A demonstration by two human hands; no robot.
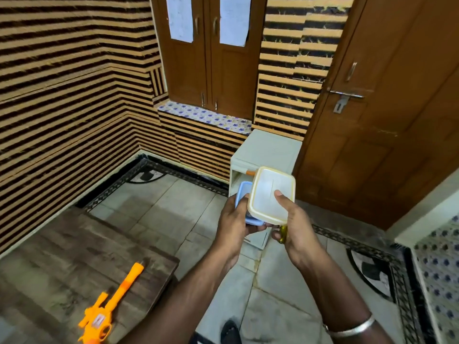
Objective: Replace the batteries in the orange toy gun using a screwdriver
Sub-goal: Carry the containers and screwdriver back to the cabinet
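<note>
The orange toy gun lies on the dark wooden table at the lower left, its barrel pointing up and right. My left hand grips a small blue box. My right hand holds a white plastic container with a yellowish rim, thumb pressed on its face. A yellow, see-through handle, perhaps a screwdriver's, pokes out under my right palm. Both hands are raised in front of a small pale cabinet, well away from the gun.
The pale cabinet stands on the tiled floor against a striped wall. A brown door with a metal latch is at the right, brown cupboard doors above a flowered ledge. A patterned surface sits at the far right.
</note>
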